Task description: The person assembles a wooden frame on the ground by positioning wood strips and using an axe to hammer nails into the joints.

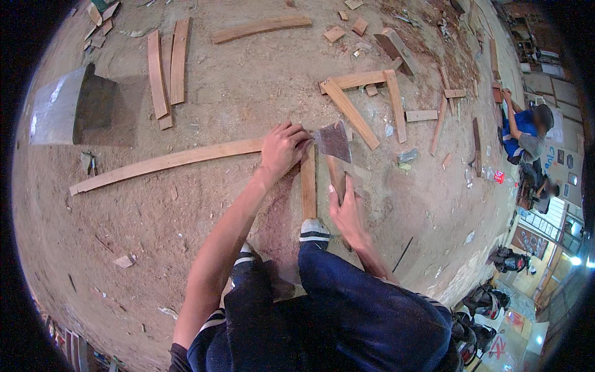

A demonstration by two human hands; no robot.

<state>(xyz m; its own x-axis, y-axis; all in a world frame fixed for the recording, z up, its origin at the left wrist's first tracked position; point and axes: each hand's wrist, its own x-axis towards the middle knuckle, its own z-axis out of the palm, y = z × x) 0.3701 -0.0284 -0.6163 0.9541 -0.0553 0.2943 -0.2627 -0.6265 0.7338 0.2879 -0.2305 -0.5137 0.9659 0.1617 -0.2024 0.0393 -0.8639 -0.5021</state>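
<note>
My right hand is closed round the wooden handle of a hatchet, whose broad, flat, dark blade hangs just right of my left hand. My left hand rests over the right end of a long wooden strip, fingers curled and pinched together. Whatever lies between those fingertips is hidden or too small to name. From that corner a shorter wooden strip runs toward me, its near end at the toe of my sock-covered foot.
An angled wooden frame lies beyond the hatchet. Loose strips lie at the far left, near a grey metal block-shaped object. Offcuts and litter dot the dirt floor. A person in blue works at the far right, near parked motorcycles.
</note>
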